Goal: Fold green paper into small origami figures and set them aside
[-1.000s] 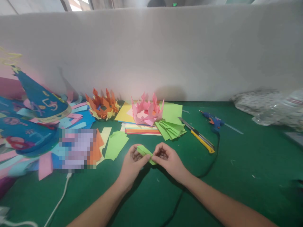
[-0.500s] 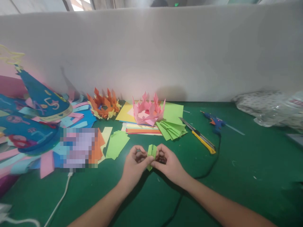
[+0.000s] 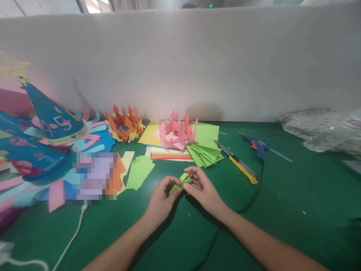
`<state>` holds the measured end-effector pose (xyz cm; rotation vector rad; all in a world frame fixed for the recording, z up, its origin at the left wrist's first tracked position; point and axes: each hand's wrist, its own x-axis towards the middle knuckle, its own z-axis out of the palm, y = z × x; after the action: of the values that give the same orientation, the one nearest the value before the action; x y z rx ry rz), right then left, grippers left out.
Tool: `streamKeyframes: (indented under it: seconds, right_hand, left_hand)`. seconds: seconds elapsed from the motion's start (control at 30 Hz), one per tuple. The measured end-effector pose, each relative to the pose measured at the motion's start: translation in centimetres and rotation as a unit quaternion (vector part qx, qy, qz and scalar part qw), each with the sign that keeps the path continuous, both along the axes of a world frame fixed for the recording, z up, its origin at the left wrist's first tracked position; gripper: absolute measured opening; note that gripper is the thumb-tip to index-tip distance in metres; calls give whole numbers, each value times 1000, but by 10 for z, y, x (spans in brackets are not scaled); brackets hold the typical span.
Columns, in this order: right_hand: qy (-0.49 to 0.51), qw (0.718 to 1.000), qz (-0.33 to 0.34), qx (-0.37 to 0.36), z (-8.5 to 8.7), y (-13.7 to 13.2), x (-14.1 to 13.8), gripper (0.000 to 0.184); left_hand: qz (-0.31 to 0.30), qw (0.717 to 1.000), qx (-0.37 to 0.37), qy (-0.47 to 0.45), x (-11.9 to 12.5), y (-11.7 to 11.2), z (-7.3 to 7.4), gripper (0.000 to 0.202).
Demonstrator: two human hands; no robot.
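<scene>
A small folded green paper piece [image 3: 180, 182] is pinched between both my hands just above the green table [image 3: 296, 203]. My left hand [image 3: 162, 197] grips its lower left end with curled fingers. From the right, my right hand [image 3: 201, 188] holds the upper end, thumb and fingers closed on it. Behind my hands lie a stack of folded green pieces [image 3: 205, 154] and a loose pile of green sheets [image 3: 139, 171]. A pink paper crown [image 3: 176, 133] and an orange paper crown [image 3: 124, 124] stand farther back.
A yellow utility knife [image 3: 239, 165] and a blue glue gun [image 3: 255, 143] with a black cord lie to the right. Blue paper hats [image 3: 47, 116] and coloured strips crowd the left. A white cable [image 3: 67, 241] runs at lower left; plastic bags [image 3: 321, 128] sit far right. A grey partition [image 3: 197, 64] backs the table.
The green piece has turned from lying sideways, to upright, to tilted between my fingers. Both hands stayed in about the same place, and my right fingers shifted over its top.
</scene>
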<state>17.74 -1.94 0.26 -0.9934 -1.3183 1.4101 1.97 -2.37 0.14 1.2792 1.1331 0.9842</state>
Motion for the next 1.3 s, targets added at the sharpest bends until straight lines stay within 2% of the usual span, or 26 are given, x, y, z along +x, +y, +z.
streamKeyframes:
  seconds: [0.13, 0.23, 0.33, 0.43, 0.63, 0.87, 1.03, 1.2, 1.3]
  right_hand:
    - [0, 1000, -4, -20, -1, 1, -1, 25]
    - [-3, 1000, -10, -24, 2, 0, -3, 28]
    - [-13, 999, -11, -27, 4, -1, -3, 27]
    - [-30, 999, -5, -29, 5, -2, -4, 16]
    - [-72, 997, -25, -7, 3, -3, -5, 8]
    - [-148, 987, -31, 60, 0, -5, -4, 12]
    - [-191, 976, -49, 96, 1, -5, -4, 13]
    - [-189, 974, -59, 112, 1, -5, -3, 8]
    - [-168, 979, -62, 95, -1, -5, -2, 6]
  left_hand:
    - [-2, 1000, -15, -22, 1, 0, -4, 16]
    - [21, 998, -11, -56, 0, 3, -5, 24]
    - [36, 999, -14, -15, -2, 5, -1, 23]
    - [37, 998, -46, 6, -1, 4, 5, 27]
    - [12, 989, -125, -77, 4, 2, 7, 42]
    - [19, 985, -155, -69, 2, 3, 8, 38]
    - [40, 986, -148, -66, 4, 1, 11, 37]
    - [55, 986, -143, -68, 5, 0, 13, 34]
    - [52, 987, -141, -60, 4, 0, 13, 32]
